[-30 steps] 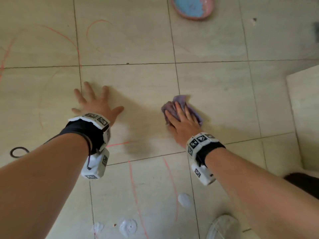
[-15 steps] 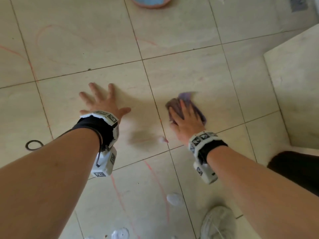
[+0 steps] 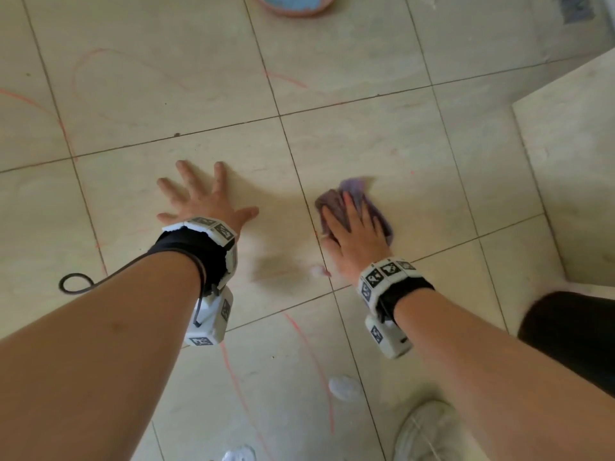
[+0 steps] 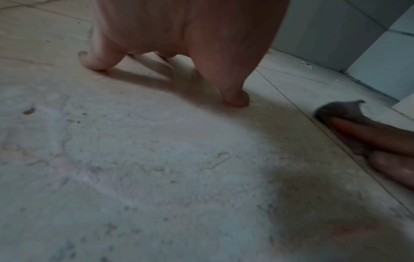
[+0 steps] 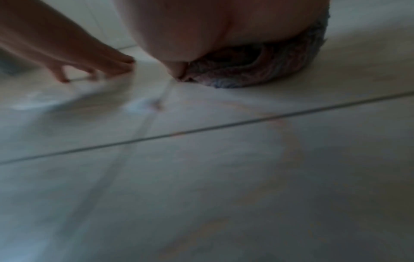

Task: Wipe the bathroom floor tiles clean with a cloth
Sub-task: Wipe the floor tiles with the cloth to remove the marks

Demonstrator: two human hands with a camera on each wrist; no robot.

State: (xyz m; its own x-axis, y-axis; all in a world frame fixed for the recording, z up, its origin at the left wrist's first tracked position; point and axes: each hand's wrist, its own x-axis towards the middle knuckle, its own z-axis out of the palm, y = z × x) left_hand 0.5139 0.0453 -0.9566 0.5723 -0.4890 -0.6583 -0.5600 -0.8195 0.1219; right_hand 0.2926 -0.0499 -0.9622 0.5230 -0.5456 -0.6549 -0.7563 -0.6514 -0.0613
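purple cloth bunched on beige floor tiles beside a grout line, mostly hidden under the right hand pressing it flat with straight fingers, left hand spread on the tile nearby, pink-rimmed basin cut off at top, right wrist view blurred

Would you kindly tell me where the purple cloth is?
Head view, right of centre: the purple cloth lies under the right hand, beside a grout line.
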